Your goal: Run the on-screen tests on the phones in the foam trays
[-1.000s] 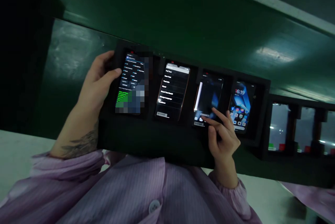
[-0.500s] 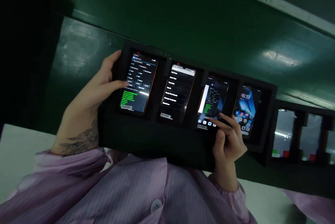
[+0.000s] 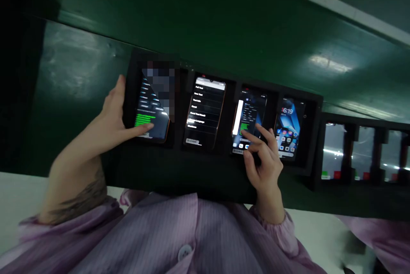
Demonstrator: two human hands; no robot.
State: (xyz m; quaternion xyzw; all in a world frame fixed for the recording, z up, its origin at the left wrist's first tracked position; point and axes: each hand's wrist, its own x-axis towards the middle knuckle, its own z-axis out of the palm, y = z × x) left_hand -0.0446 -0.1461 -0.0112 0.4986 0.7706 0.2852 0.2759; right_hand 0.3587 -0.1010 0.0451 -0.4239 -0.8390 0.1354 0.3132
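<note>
**Two hands tapping two phone screens in a black holder**

I am looking down at a long black foam tray (image 3: 211, 167) resting against my lilac striped smock (image 3: 166, 235), with a dark green machine wall (image 3: 205, 30) behind it. Four lit smartphones stand side by side in its slots.

My left hand (image 3: 109, 124) grips the tray's left end, fingers curled behind the edge, while the thumb stretches across and presses low on the first phone with green test lines (image 3: 150, 109). Part of that screen is blurred, so I cannot read it.

My right hand (image 3: 264, 161) hovers at the third phone with a white side bar and green text (image 3: 248, 120). The forefinger is extended and touches the lower part of the glass; the other fingers are loosely bent and slightly apart, holding nothing.

Between my hands sits the second phone showing a white-on-black menu list (image 3: 205, 112), untouched. Just right of my forefinger stands the fourth phone with a blue wallpaper and clock (image 3: 288, 129).

To do this well, I judge each tap should be light and square on its button, with the spare fingers kept lifted off neighbouring screens, and the tray kept steady by the left hand's grip.
</note>
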